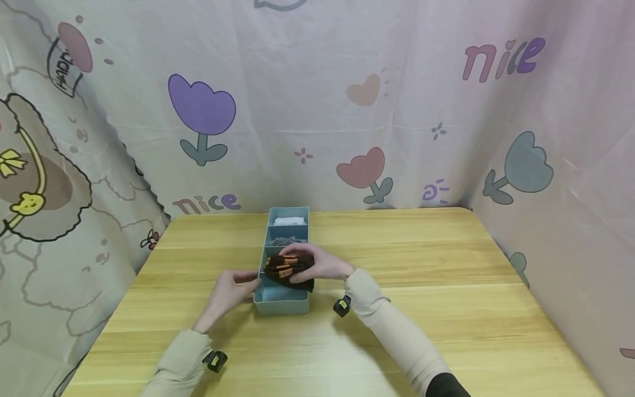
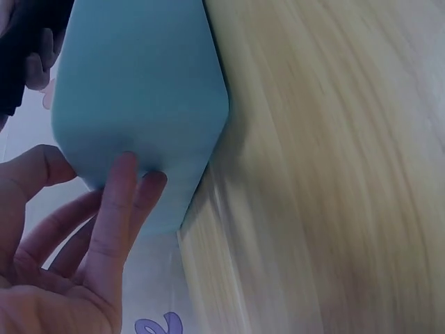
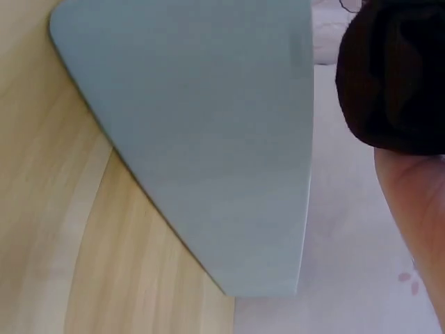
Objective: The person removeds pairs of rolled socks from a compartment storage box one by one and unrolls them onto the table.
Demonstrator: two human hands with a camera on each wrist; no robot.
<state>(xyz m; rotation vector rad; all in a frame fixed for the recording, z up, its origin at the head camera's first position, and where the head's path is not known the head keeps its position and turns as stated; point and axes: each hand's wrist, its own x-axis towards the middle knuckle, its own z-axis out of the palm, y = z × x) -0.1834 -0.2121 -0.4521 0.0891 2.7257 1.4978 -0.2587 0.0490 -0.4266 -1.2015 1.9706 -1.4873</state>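
Observation:
A long light-blue divided box (image 1: 281,307) stands lengthwise on the wooden table. My right hand (image 1: 322,263) holds a folded dark brown cloth bundle (image 1: 278,270) with orange labels over the box's nearer compartments. In the right wrist view the dark bundle (image 3: 389,83) is beside the box's upper edge, above the table. My left hand (image 1: 229,289) is at the box's left side. The left wrist view shows that hand (image 2: 76,243) pinching the box wall (image 2: 139,90), thumb at the rim and fingertips on the outer face.
Farther compartments hold a white folded cloth (image 1: 289,221) and a grey cloth (image 1: 284,241). The wooden table (image 1: 421,320) extends to both sides of the box. A patterned curtain (image 1: 297,110) hangs behind the table and along its sides.

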